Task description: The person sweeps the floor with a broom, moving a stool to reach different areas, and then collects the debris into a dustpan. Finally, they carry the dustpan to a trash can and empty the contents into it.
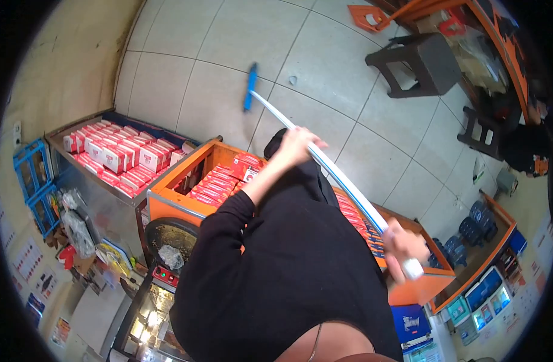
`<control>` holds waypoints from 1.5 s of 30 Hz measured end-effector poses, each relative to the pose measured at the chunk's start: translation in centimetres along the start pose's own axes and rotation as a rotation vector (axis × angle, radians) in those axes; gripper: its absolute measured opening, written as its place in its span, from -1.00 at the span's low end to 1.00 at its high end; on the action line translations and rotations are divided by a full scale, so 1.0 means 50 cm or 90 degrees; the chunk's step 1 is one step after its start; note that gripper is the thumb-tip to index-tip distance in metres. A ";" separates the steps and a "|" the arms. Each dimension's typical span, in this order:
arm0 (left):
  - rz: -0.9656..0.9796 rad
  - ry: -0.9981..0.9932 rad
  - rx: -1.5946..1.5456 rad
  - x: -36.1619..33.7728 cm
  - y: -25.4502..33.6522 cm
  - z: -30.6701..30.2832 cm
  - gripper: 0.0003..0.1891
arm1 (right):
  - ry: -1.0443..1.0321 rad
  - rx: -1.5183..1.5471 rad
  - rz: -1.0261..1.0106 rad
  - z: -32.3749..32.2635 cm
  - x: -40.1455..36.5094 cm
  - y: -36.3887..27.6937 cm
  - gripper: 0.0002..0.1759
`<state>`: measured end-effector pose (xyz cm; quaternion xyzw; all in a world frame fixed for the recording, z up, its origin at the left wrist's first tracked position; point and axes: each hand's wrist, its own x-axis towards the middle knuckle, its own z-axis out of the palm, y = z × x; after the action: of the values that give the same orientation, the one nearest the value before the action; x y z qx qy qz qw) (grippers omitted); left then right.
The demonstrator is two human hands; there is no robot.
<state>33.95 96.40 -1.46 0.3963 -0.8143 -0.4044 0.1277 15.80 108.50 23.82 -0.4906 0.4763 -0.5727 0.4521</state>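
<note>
A long white pole (349, 188) runs diagonally from the lower right to a narrow blue head (250, 87) on the tiled floor. My left hand (297, 146) is closed round the middle of the pole, in front of my black clothing. Near the pole's white end cap (412, 269), my right hand (402, 246) is wrapped round it, slightly blurred. A small, unclear round spot (293, 79) lies on the floor right of the blue head.
Red and white boxes (125, 154) fill a case at left, beside an orange-framed counter (168, 192) with more boxes. Dark stools (430, 63) stand at upper right. Large blue bottles (479, 220) are at right. Another person in black (524, 148) is at the far right edge.
</note>
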 end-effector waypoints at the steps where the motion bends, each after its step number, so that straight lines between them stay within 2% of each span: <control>1: 0.024 0.062 0.031 0.004 -0.053 -0.009 -0.75 | 0.013 -0.093 0.074 0.011 0.009 0.021 -0.86; 2: -0.040 0.084 0.086 0.012 -0.122 -0.002 -0.78 | 0.033 -0.152 0.167 0.025 0.013 0.063 -0.89; 3: -0.078 0.038 0.171 0.028 -0.173 -0.016 -0.76 | -0.005 -0.143 0.136 0.043 0.026 0.116 -0.90; 4: -0.090 0.055 0.223 0.034 -0.232 -0.015 -0.72 | -0.044 -0.132 0.104 0.062 0.039 0.170 -0.90; 5: -0.051 0.043 0.236 0.039 -0.286 -0.014 -0.69 | -0.082 -0.118 0.074 0.081 0.052 0.223 -0.88; 6: -0.047 0.042 0.238 0.044 -0.293 0.007 -0.69 | -0.058 -0.046 0.033 0.097 0.055 0.252 -0.83; 7: -0.009 0.025 0.210 0.057 -0.290 0.026 -0.69 | -0.056 -0.045 0.029 0.086 0.061 0.231 -0.83; 8: 0.028 0.005 0.181 0.069 -0.284 0.047 -0.69 | -0.024 -0.124 0.080 0.067 0.058 0.186 -0.85; 10: 0.063 0.008 -0.028 0.089 -0.178 0.114 -0.70 | 0.072 -0.230 0.144 0.033 0.048 0.091 -0.88; 11: 0.108 -0.014 -0.074 0.103 -0.114 0.145 -0.71 | 0.069 -0.258 0.158 0.012 0.041 0.047 -0.91; 12: 0.100 -0.096 -0.100 0.109 -0.051 0.172 -0.71 | 0.085 -0.190 0.087 -0.008 0.018 0.033 -0.94; 13: 0.059 -0.173 -0.149 0.116 0.009 0.191 -0.68 | 0.073 -0.235 0.105 -0.016 0.012 -0.011 -0.92; 14: 0.084 -0.152 -0.201 0.115 0.058 0.219 -0.65 | 0.039 -0.215 0.081 -0.030 0.008 -0.038 -0.85; 16: 0.135 -0.242 -0.161 0.124 0.152 0.228 -0.61 | 0.042 -0.230 0.055 -0.044 0.002 -0.090 -0.72; 18: 0.135 -0.303 -0.164 0.128 0.234 0.202 -0.60 | 0.120 -0.159 -0.033 -0.067 -0.026 -0.118 -0.72; 20: 0.226 -0.300 -0.134 0.130 0.256 0.198 -0.63 | 0.053 -0.086 -0.057 -0.119 -0.059 -0.158 -0.72; 21: 0.232 -0.305 -0.132 0.140 0.256 0.176 -0.63 | 0.084 -0.067 -0.083 -0.135 -0.072 -0.157 -0.74; 22: 0.198 -0.284 -0.099 0.153 0.245 0.135 -0.66 | 0.113 -0.047 -0.111 -0.141 -0.079 -0.144 -0.76; 24: 0.144 -0.246 -0.064 0.186 0.174 0.067 -0.73 | 0.334 -0.177 -0.122 -0.128 -0.071 -0.063 -0.77; 25: 0.146 -0.186 -0.022 0.212 0.108 0.046 -0.75 | 0.250 -0.130 -0.078 -0.155 -0.075 0.001 -0.77; 26: 0.184 -0.098 -0.050 0.240 0.014 0.033 -0.75 | 0.218 -0.118 0.110 -0.122 -0.007 0.019 -0.75; 27: 0.192 0.015 0.061 0.268 -0.075 0.014 -0.76 | 0.195 -0.212 0.130 -0.097 0.046 0.081 -0.77; 28: 0.072 -0.074 0.176 0.301 -0.137 -0.035 -0.71 | 0.100 -0.225 0.070 -0.079 0.099 0.154 -0.82; 30: -0.041 -0.080 0.363 0.347 -0.298 -0.080 -0.69 | -0.004 -0.156 0.067 -0.014 0.194 0.275 -0.79; 31: -0.051 -0.052 0.427 0.361 -0.371 -0.087 -0.66 | -0.024 -0.122 0.039 0.019 0.241 0.314 -0.75; 32: -0.061 -0.027 0.489 0.388 -0.379 -0.112 -0.62 | -0.052 -0.125 -0.004 0.037 0.286 0.339 -0.75; 33: -0.092 -0.046 0.462 0.414 -0.377 -0.119 -0.71 | -0.019 -0.137 0.007 0.036 0.315 0.342 -0.76; 34: -0.021 -0.076 0.405 0.458 -0.378 -0.114 -0.79 | 0.012 -0.149 0.020 0.037 0.342 0.331 -0.77; 35: 0.041 -0.112 0.342 0.482 -0.371 -0.093 -0.86 | 0.114 -0.176 -0.001 0.022 0.357 0.301 -0.80; 36: 0.111 -0.123 0.262 0.500 -0.322 -0.067 -0.93 | 0.134 -0.220 0.049 -0.007 0.367 0.239 -0.85; 37: 0.192 -0.150 0.061 0.513 -0.289 -0.021 -0.87 | 0.151 -0.263 0.101 -0.036 0.376 0.178 -0.88; 38: 0.217 -0.179 -0.006 0.518 -0.207 -0.004 -0.85 | 0.178 -0.251 0.118 -0.049 0.372 0.119 -0.86; 39: 0.120 -0.278 -0.097 0.515 -0.126 0.015 -0.75 | 0.206 -0.238 0.135 -0.063 0.369 0.061 -0.85; 40: 0.159 -0.385 -0.132 0.511 -0.016 0.039 -0.66 | 0.238 -0.170 0.033 -0.067 0.373 0.027 -0.83; 42: 0.200 -0.467 -0.101 0.510 0.044 0.052 -0.62 | 0.146 -0.179 0.042 -0.062 0.392 -0.026 -0.79; 44: 0.229 -0.484 -0.077 0.517 0.115 -0.015 -0.62 | 0.276 -0.220 -0.069 -0.058 0.368 -0.055 -0.70; 45: 0.250 -0.491 -0.053 0.527 0.132 -0.039 -0.62 | 0.244 -0.148 -0.074 -0.076 0.360 -0.087 -0.72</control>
<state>14.18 77.98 1.84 0.0482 -0.8455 -0.5232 -0.0956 9.83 91.74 30.22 -0.4484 0.5870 -0.6219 0.2598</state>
